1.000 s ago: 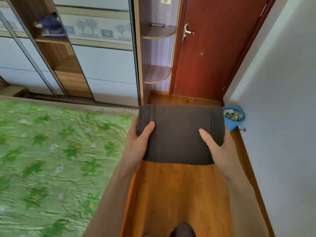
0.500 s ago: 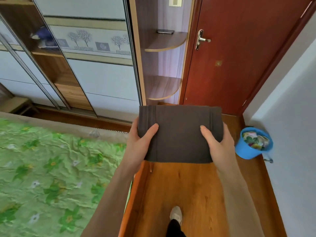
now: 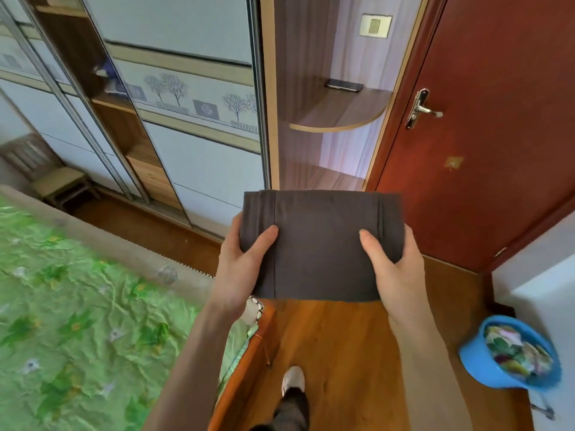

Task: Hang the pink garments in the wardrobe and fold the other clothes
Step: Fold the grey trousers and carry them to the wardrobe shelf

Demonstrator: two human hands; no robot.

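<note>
Walking closer to the wardrobe (image 3: 199, 169), left hand (image 3: 239, 262) and right hand (image 3: 395, 269) grasp the folded dark garment (image 3: 320, 244), ready for stowing.

One head-worn wide-angle camera looks forward and down, close over both forearms, toward the sliding-door wardrobe (image 3: 199, 157) and orange-brown wooden floor (image 3: 342, 353).

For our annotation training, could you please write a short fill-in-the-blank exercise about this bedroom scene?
1. The left hand and right hand hold a folded dark grey garment by its ___ sides.
2. The flat black phone lies on the ___ curved wooden shelf.
3. The green floral bedspread lies to the person's ___.
4. The round plastic bin is ___ in colour.

Answers: opposite; upper; left; blue
</note>
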